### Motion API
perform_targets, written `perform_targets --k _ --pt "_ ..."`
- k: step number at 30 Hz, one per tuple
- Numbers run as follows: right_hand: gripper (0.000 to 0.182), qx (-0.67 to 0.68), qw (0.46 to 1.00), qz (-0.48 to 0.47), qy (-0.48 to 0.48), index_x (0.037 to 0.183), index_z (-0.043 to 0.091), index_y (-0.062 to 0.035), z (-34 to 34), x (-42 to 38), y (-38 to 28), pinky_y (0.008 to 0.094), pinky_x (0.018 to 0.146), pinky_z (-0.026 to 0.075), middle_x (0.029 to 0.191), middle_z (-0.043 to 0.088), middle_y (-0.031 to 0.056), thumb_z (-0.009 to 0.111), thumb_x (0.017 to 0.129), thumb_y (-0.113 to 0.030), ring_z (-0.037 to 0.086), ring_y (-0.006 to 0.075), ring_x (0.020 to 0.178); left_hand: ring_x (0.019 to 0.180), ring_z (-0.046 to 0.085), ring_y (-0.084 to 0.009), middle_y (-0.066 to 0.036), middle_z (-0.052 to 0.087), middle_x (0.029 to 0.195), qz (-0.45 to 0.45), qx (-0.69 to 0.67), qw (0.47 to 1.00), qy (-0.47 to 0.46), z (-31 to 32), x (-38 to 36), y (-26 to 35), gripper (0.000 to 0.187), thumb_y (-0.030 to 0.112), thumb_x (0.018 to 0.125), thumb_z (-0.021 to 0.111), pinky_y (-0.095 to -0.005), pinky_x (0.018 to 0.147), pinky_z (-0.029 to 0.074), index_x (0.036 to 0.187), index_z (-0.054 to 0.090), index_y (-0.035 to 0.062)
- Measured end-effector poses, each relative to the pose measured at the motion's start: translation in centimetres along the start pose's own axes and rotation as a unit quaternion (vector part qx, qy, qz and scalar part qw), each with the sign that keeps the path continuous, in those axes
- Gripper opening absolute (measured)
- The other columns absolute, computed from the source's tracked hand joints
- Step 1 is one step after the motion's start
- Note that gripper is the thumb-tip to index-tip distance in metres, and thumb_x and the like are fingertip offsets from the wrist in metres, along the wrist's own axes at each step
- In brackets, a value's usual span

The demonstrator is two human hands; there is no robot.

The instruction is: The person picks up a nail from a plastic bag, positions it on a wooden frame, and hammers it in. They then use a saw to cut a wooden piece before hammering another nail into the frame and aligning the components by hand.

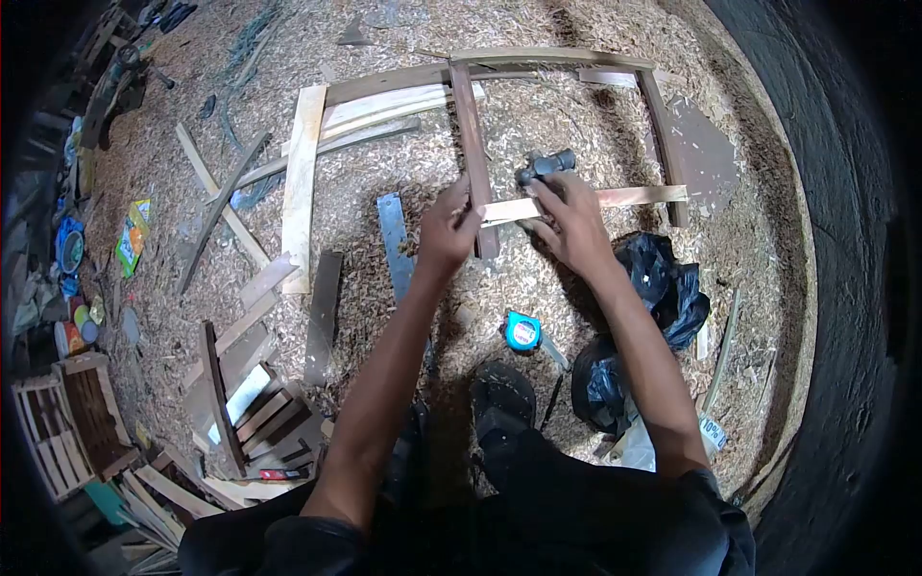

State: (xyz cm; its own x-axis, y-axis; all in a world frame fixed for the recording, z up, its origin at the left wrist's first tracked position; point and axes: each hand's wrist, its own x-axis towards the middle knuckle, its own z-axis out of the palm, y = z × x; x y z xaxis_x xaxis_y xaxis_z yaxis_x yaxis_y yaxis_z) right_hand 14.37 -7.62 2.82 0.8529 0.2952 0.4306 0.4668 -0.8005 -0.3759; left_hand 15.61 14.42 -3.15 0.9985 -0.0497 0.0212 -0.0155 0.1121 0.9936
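Observation:
A pale wooden slat [641, 196] lies crosswise over two dark wooden bars, the left bar [468, 125] and the right bar [661, 134]. My left hand [448, 228] is closed at the slat's left end, where it crosses the left bar. Farther right, my right hand [574, 226] grips the same slat with the fingers above and the thumb below; part of the slat is hidden under it. Just beyond the right fingers rests a hammer [547, 166] with a dark head. A long curved board [394, 83] joins the bars at their far ends.
A turquoise tape measure [522, 331] lies before my feet. Black plastic bags [663, 288] sit near my right forearm. A blue metal strip [393, 230] and a pale board [303, 182] lie leftward. Wood offcuts and a wooden crate [91, 413] are at lower left; wood chips cover the ground.

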Motion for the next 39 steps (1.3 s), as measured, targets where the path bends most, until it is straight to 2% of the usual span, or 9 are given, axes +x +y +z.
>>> perform_targets --k 2,5,8,15,24,27,30,33,39 --pt "0.028 0.010 0.995 0.055 0.079 0.107 0.068 0.0014 -0.1 -1.7 -0.3 0.0457 0.090 0.048 0.104 0.062 0.0177 0.078 0.084 -0.012 0.060 0.0351 0.100 0.119 0.063 -0.0269 -0.017 0.055 0.138 0.067 0.094 0.993 -0.013 0.0 -1.3 0.1 0.046 0.002 0.087 0.073 -0.0362 0.097 0.056 0.130 0.060 -0.0052" --pt "0.034 -0.075 0.972 0.224 -0.010 0.109 0.062 0.0067 -0.4 -4.8 0.3 0.0475 0.086 0.050 0.100 0.060 0.0240 0.075 0.087 -0.015 0.060 0.0426 0.094 0.119 0.063 -0.0301 -0.016 0.051 0.137 0.091 0.133 0.987 -0.027 -0.2 -1.7 -0.7 0.044 0.001 0.082 0.076 -0.0390 0.094 0.061 0.125 0.063 -0.0016" --pt "0.039 -0.087 0.953 0.285 -0.048 0.113 0.058 0.0084 0.8 -5.8 1.0 0.0500 0.085 0.051 0.101 0.060 0.0284 0.074 0.089 -0.019 0.060 0.0469 0.095 0.116 0.064 -0.0288 -0.016 0.053 0.132 0.100 0.144 0.984 -0.036 -0.5 -1.2 -1.1 0.041 0.003 0.083 0.075 -0.0382 0.092 0.061 0.123 0.064 0.0003" --pt "0.033 0.026 0.947 0.308 -0.087 0.106 0.056 0.0108 1.2 -4.0 0.5 0.0561 0.079 0.052 0.092 0.065 0.0346 0.068 0.092 -0.016 0.064 0.0530 0.088 0.113 0.061 -0.0361 -0.019 0.055 0.125 0.198 0.225 0.951 -0.069 -1.3 -0.2 -1.0 0.035 0.004 0.084 0.074 -0.0400 0.092 0.055 0.117 0.063 -0.0006" --pt "0.028 0.032 0.915 0.370 -0.155 0.097 0.059 0.0091 -4.4 -8.3 -5.7 0.0531 0.071 0.052 0.086 0.065 0.0353 0.069 0.092 -0.017 0.065 0.0532 0.085 0.112 0.060 -0.0371 -0.019 0.060 0.120 0.254 0.267 0.928 -0.060 -1.6 -0.1 -1.5 0.034 0.008 0.087 0.072 -0.0430 0.096 0.050 0.118 0.062 -0.0024" --pt "0.030 0.088 0.893 0.411 -0.160 0.098 0.063 0.0063 -6.5 -10.0 -8.2 0.0459 0.067 0.052 0.081 0.069 0.0256 0.074 0.090 -0.021 0.070 0.0418 0.076 0.112 0.062 -0.0377 -0.020 0.062 0.117 0.254 0.268 0.928 -0.053 -1.4 -0.6 -0.9 0.035 0.002 0.084 0.074 -0.0422 0.097 0.049 0.117 0.064 -0.0043" --pt "0.029 0.186 0.879 0.424 -0.111 0.099 0.065 0.0037 -6.7 -13.4 -9.1 0.0342 0.063 0.049 0.073 0.067 0.0082 0.078 0.089 -0.020 0.062 0.0181 0.066 0.117 0.060 -0.0360 -0.019 0.061 0.122 0.214 0.250 0.941 -0.071 -1.4 -1.4 -0.2 0.038 0.000 0.083 0.074 -0.0414 0.100 0.048 0.120 0.064 -0.0029" --pt "0.025 0.240 0.846 0.465 -0.103 0.098 0.066 0.0007 -7.1 -14.6 -10.0 0.0255 0.062 0.043 0.073 0.060 -0.0021 0.080 0.088 -0.016 0.048 0.0059 0.069 0.120 0.060 -0.0349 -0.018 0.060 0.122 0.195 0.222 0.953 -0.063 -1.1 -2.1 0.2 0.042 -0.003 0.083 0.072 -0.0397 0.102 0.048 0.124 0.063 -0.0019" --pt "0.018 0.311 0.853 0.419 -0.012 0.104 0.064 -0.0004 -5.3 -14.3 -9.7 0.0235 0.059 0.039 0.075 0.057 -0.0040 0.073 0.094 -0.012 0.046 0.0039 0.066 0.120 0.061 -0.0287 -0.018 0.053 0.130 0.153 0.170 0.972 -0.049 -0.6 -2.0 -1.8 0.039 -0.008 0.086 0.067 -0.0348 0.100 0.055 0.125 0.059 -0.0075"
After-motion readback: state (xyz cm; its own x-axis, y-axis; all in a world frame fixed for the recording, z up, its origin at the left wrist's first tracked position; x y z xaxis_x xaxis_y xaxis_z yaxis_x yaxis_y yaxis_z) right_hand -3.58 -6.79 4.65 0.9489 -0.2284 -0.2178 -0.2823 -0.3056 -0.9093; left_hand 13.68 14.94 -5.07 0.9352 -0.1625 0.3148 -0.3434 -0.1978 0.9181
